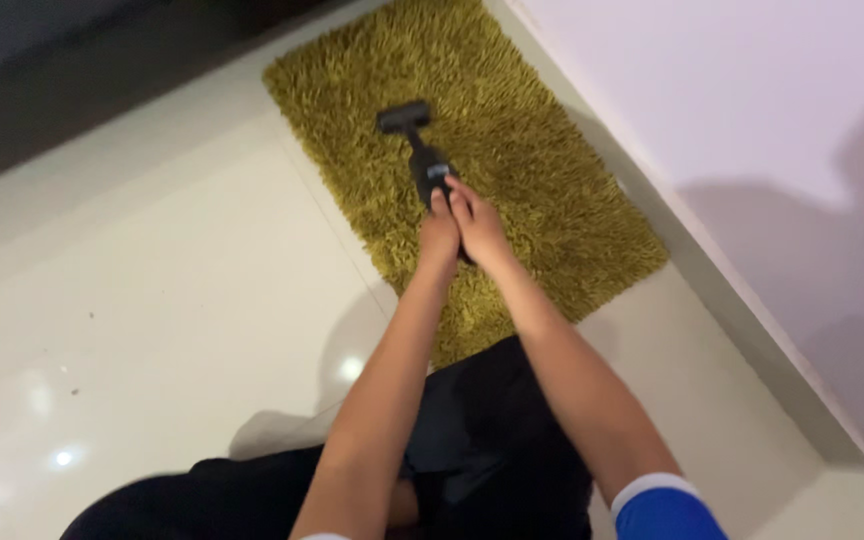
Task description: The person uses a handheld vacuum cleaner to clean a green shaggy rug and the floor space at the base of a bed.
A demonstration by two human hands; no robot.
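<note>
A small black handheld vacuum point(422, 160) with a wide nozzle point(404, 116) rests on a shaggy olive-green rug point(542, 190). My left hand point(439, 235) and my right hand point(479, 225) are side by side, both wrapped around the vacuum's rear handle. The nozzle points away from me, toward the rug's far end. Both forearms stretch out over my dark-clad legs point(472, 440). The handle itself is mostly hidden under my fingers.
The rug lies on glossy cream floor tiles point(152, 320) along a white wall point(752, 110) with a skirting board on the right. A dark area point(72, 70) fills the far left corner.
</note>
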